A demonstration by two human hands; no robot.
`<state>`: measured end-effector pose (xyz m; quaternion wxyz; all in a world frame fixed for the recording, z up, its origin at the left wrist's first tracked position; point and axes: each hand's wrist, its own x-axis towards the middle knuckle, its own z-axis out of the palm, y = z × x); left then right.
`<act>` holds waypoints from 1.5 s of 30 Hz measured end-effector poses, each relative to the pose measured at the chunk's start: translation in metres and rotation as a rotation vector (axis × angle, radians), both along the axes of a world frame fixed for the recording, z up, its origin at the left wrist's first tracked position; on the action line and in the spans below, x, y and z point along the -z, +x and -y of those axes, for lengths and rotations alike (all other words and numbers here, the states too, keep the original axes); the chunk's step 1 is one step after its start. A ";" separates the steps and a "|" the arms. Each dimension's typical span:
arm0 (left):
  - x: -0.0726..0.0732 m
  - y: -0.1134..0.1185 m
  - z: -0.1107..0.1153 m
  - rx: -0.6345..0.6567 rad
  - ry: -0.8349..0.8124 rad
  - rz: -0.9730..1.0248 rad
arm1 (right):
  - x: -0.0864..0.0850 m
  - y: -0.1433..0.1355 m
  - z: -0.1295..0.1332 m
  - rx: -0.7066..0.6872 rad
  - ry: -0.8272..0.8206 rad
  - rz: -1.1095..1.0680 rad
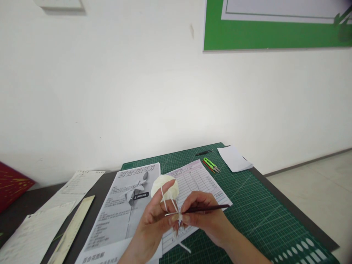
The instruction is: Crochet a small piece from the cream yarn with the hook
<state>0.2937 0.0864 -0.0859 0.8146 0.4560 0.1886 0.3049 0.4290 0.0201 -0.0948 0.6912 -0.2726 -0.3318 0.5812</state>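
Note:
My right hand (205,212) grips a crochet hook (211,208) with a dark handle, its metal tip pointing left through a small piece of white crochet work (180,217). Thumb and fingers of my left hand (154,218) pinch that same piece, with the index finger raised and white yarn looped over it. Both hands meet at the work, fingertips close together. Just behind them sits a ball of cream yarn (165,186). A loose yarn end (185,248) hangs below the hands.
Beneath lies a green cutting mat (261,216). A printed pattern sheet (110,209) is at left, a ruled form (198,178) under the hands. Green snips (210,164), a black pen-like tool (204,152) and white paper (233,158) lie behind. Farther left are handwritten sheets (68,194) and a ruler (73,231).

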 end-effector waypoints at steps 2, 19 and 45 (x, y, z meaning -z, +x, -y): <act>0.001 0.000 -0.001 0.008 -0.018 0.039 | 0.003 0.000 0.000 0.006 -0.009 -0.020; 0.004 0.003 -0.008 -0.059 -0.116 0.037 | 0.010 0.001 -0.004 0.134 -0.002 0.213; 0.006 -0.003 -0.015 -0.026 -0.373 0.058 | 0.019 0.010 -0.007 0.208 -0.056 0.105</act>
